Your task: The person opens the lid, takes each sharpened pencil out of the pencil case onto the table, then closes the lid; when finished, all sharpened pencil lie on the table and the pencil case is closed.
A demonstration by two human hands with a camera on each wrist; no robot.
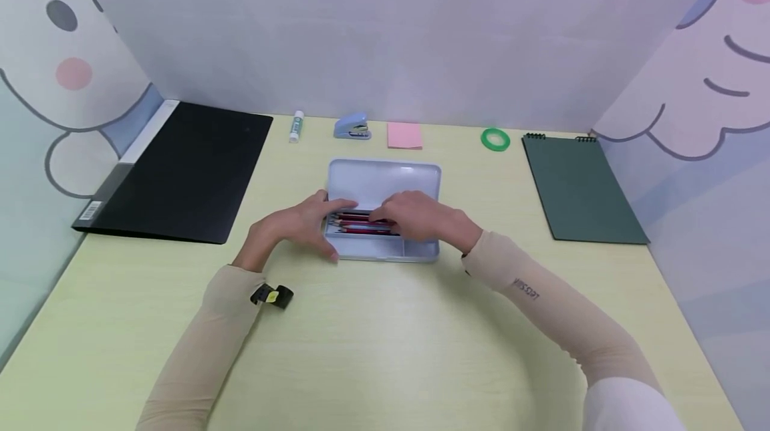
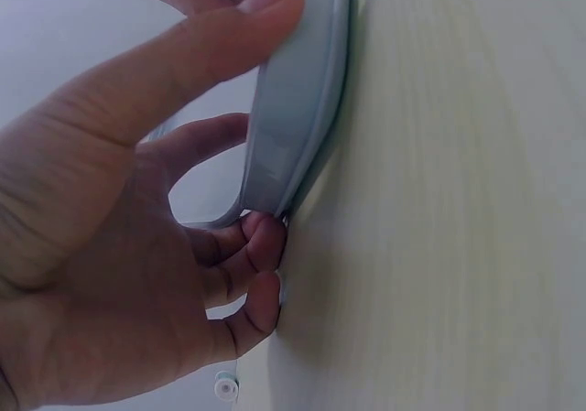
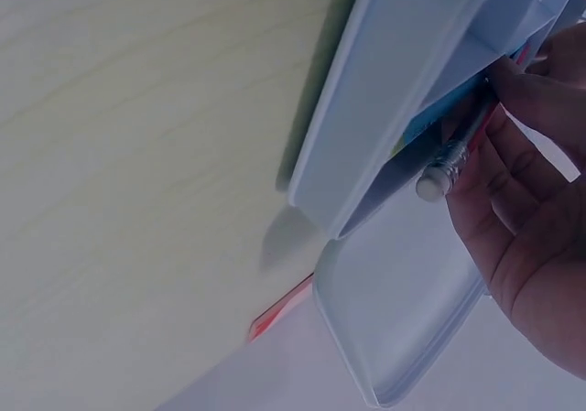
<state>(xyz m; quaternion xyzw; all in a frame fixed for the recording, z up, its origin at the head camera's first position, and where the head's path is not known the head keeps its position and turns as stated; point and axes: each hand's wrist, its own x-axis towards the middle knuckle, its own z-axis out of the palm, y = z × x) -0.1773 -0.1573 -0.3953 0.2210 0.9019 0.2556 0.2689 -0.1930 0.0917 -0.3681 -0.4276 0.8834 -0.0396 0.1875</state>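
An open pale blue pencil case (image 1: 385,257) lies on the table with its lid (image 1: 385,177) tilted back at the far side. Several pencils (image 1: 361,231) in dark and red tones lie in its left compartment. My left hand (image 1: 301,222) holds the left end of the case, the thumb (image 2: 229,40) against its near wall and the other fingers around the corner. Over the compartment my right hand (image 1: 415,214) pinches a pencil (image 3: 438,180) with a metal ferrule and pale eraser. The other end of that pencil is hidden by the fingers.
Behind the case stand a glue stick (image 1: 297,127), a blue stapler (image 1: 353,126), pink sticky notes (image 1: 405,135) and a roll of green tape (image 1: 495,139). A black folder (image 1: 186,177) lies at left, a dark green spiral notebook (image 1: 583,190) at right. Walls enclose the table.
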